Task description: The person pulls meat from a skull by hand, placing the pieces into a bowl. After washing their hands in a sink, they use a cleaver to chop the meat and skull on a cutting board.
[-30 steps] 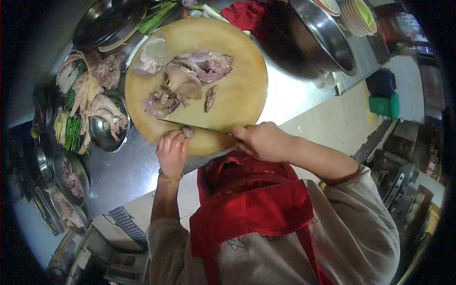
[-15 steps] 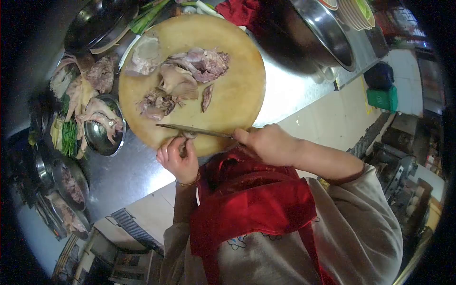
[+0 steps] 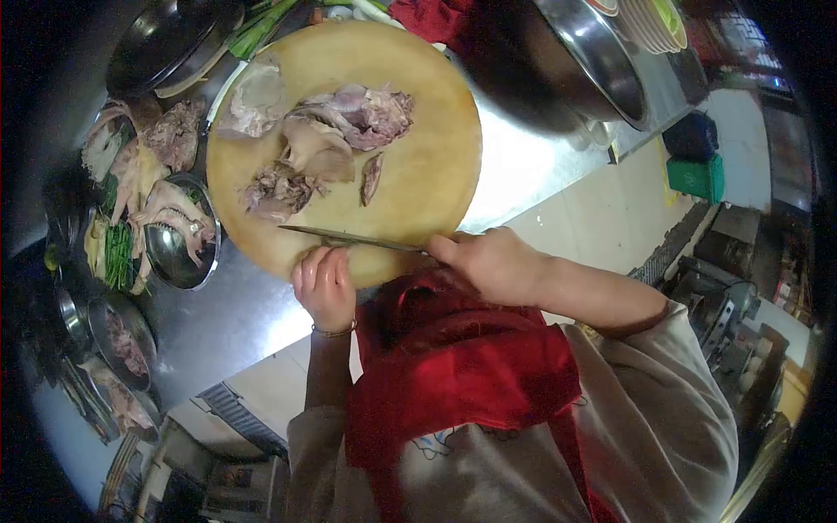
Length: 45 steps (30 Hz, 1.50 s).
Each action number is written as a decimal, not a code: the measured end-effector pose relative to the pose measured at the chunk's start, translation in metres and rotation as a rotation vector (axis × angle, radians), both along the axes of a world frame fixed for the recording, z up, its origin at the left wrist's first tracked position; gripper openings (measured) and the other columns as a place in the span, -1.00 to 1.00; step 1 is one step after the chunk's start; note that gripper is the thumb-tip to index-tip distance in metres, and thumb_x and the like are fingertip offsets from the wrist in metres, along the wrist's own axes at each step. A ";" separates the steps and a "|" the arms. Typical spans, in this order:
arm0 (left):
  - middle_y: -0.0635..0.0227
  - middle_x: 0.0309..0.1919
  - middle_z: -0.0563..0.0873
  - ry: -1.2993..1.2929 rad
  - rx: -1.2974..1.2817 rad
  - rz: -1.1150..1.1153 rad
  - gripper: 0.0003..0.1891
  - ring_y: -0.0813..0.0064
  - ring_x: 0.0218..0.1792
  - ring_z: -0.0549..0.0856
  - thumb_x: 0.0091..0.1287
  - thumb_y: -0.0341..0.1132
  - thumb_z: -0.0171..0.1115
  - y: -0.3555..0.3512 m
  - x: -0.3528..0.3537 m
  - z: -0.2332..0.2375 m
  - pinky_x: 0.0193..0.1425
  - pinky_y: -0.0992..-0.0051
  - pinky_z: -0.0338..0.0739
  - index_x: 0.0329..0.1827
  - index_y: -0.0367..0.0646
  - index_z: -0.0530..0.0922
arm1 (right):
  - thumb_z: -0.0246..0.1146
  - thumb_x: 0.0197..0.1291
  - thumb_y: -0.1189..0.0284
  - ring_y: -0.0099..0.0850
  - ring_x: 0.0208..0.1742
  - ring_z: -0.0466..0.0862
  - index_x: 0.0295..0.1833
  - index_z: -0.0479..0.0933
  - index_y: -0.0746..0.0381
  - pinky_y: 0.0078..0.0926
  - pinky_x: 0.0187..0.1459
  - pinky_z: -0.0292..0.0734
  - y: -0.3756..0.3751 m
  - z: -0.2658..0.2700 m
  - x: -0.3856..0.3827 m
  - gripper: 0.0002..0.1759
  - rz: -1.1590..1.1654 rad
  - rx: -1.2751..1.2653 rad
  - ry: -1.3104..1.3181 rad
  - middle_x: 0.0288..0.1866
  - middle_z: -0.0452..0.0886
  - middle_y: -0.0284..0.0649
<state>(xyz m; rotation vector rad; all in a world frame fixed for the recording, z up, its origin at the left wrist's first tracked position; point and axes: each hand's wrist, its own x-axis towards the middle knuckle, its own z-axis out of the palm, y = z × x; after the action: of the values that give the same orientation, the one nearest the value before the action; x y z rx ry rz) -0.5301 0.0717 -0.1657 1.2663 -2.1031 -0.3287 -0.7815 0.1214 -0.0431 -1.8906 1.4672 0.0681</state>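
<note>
My right hand is wrapped round the handle of a knife, whose blade points left over the near part of a round cutting board. My left hand is at the board's near edge, just below the blade, its fingers curled together; what they hold, if anything, is hidden. Farther up the board lie a large piece of meat, a pale folded piece, a ragged dark piece and a small strip. A pale slab rests at the upper left.
Left of the board are a metal bowl with meat, green vegetables and more meat. A dark pan stands at the upper left. At the upper right are a large metal basin and stacked bowls.
My left hand's fingers have closed more, and the small piece seen at them before is no longer visible. The knife stays in my right hand. The whole view has shifted slightly.
</note>
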 end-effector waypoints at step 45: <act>0.24 -0.24 0.69 -0.143 0.015 -0.144 -0.86 0.13 -0.17 0.63 0.06 -0.40 0.35 -0.012 0.021 -0.013 0.02 0.21 0.49 -0.32 -0.17 0.62 | 0.15 0.14 0.41 -0.08 -0.55 0.66 -0.02 0.41 0.17 -0.12 -0.57 0.53 -0.044 -0.027 0.069 -0.73 0.051 -0.243 -0.021 -0.55 0.56 -0.08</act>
<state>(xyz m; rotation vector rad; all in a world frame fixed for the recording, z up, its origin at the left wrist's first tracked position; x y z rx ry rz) -0.5090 0.0599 -0.1784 1.1797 -2.3239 -0.3253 -0.7121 0.0778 -0.0704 -2.1156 1.4675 -0.1104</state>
